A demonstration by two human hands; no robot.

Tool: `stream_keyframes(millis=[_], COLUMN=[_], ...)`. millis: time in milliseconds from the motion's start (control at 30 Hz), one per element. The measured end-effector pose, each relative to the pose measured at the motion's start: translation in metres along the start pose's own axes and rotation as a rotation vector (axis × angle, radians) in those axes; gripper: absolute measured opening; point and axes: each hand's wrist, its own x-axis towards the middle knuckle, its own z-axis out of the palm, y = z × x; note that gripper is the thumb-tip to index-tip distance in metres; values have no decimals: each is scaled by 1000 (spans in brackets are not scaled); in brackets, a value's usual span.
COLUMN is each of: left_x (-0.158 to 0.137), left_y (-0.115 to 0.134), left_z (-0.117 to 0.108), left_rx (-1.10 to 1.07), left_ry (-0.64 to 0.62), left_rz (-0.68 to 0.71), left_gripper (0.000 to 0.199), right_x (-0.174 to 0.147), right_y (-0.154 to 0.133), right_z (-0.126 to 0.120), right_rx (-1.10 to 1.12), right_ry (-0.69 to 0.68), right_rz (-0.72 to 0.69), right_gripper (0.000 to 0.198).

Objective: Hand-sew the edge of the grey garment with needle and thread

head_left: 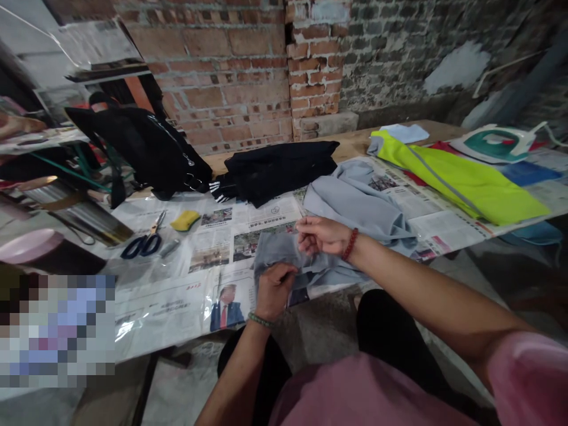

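Grey cloth (364, 204), perhaps one garment, lies in loose folds at the table's front edge, with a thinner-looking flat part (273, 251) in front of me. On that part my left hand (276, 289) is closed, its fingers curled over and gripping the fabric near the edge. Just above and to the right, my right hand (323, 236) is raised a little over the cloth, thumb and forefinger pinched together. Whatever sits in that pinch is too small to make out. The two hands are apart, with grey fabric between them.
Newspaper under clear plastic (177, 296) covers the table. Scissors (148, 239), a yellow sponge (185, 220), a steel flask (80, 210) and a pink-lidded container (48, 251) stand left. Behind are black clothing (279, 171) and a black bag (155, 148); right, a neon-yellow garment (457, 177) and an iron (494, 143).
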Motion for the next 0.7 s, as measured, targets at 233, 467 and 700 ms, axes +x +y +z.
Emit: stream_keyframes(millis=[233,467,700], left_x=[-1,-2,-1], left_y=[-4,-8,-6], left_z=[3,3,2], left_rx=[5,33,60], left_ry=[-4,2,-4], left_rz=[7,21,24], left_gripper=[19,20,23], right_x=[19,37,51], right_y=[-32,-78,-108], right_z=[-9,-19,-33], right_rx=[-22,-318,-633], right_ry=[8,208,356], right_rz=[-81,-443,-677], right_gripper=[12,9,9])
